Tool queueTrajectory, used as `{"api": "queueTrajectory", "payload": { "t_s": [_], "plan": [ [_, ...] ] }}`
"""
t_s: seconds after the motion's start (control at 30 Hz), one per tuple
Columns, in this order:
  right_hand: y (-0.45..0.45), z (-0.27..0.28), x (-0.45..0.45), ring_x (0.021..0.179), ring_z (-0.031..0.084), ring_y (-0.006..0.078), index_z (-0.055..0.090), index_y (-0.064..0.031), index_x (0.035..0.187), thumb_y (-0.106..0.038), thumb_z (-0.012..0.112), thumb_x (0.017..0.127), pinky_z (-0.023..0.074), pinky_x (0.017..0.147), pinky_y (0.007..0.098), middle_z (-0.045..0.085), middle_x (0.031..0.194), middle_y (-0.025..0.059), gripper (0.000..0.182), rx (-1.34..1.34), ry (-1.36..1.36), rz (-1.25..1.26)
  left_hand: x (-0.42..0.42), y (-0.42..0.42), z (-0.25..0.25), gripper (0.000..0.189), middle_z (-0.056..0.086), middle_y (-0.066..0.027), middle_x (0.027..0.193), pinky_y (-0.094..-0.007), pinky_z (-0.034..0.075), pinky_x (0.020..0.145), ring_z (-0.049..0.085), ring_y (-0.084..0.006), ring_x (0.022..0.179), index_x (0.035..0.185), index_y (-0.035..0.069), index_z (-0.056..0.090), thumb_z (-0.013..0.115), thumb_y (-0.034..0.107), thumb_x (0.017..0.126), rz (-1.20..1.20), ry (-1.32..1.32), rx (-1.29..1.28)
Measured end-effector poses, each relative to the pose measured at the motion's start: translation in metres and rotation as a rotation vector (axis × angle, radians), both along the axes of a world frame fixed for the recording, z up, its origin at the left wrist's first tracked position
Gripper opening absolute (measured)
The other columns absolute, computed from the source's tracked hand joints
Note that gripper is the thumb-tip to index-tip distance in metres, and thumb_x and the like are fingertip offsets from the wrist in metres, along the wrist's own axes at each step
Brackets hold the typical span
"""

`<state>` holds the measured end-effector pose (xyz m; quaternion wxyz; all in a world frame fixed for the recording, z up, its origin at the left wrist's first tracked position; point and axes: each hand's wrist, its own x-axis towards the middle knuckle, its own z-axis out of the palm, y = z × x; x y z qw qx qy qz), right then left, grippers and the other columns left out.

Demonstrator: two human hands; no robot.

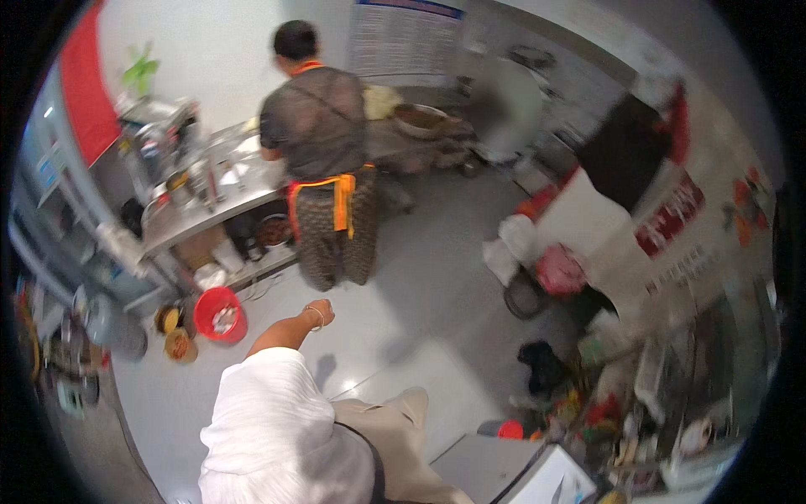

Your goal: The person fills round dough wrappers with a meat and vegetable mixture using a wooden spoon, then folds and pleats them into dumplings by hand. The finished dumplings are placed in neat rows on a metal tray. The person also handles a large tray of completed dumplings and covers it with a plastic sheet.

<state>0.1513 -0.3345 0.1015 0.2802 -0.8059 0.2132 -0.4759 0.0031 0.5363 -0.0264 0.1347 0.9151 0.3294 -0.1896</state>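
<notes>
My left hand (322,311), with a bracelet on its wrist, hangs over the grey floor (384,343) at the end of a white sleeve. Its fingers look curled in, and nothing shows in them. Nearest to it on the left stands a red bucket (213,322) with pale, crumpled pieces inside. Beyond the hand, a person (330,126) in a dark shirt and an orange-tied apron faces a metal worktable (208,222), turned away from me. My right hand is out of view.
Open tubs (181,346) stand beside the bucket. A wide bowl (420,121) of brown food sits at the back. Bags (560,268) hang at right, above cluttered shelving (630,403). A white box-like surface (488,463) is close at lower right.
</notes>
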Motion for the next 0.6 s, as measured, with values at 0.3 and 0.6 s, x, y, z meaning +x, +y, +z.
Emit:
{"api": "queueTrajectory", "payload": {
  "t_s": [0.3,0.6],
  "plan": [
    [0.267,0.017,0.245,0.088,0.055,0.02,0.056,0.0042,0.118,0.001,0.048,0.086,0.0469,0.076,0.032,0.06,0.106,0.0122,0.033,0.032,0.096,0.745,-0.248,-0.154,-0.137,0.014,0.068,-0.0183,0.09,-0.0415,0.053,0.07,0.067,-0.0292,0.084,0.091,0.005,0.068,0.059,0.01,0.081,0.084,0.232,-0.031],
    [0.392,-0.029,0.297,0.067,0.044,0.0057,0.063,-0.008,0.104,-0.003,0.057,0.086,0.0363,0.057,0.0218,0.054,0.081,-0.0048,0.02,0.661,0.638,1.302,-0.247,-0.266,-0.091,0.022,0.066,-0.0085,0.092,-0.0428,0.05,0.067,0.065,-0.0237,0.078,0.1,0.011,0.059,0.054,0.028,0.088,1.765,-0.328,-0.79]
  ]
}}
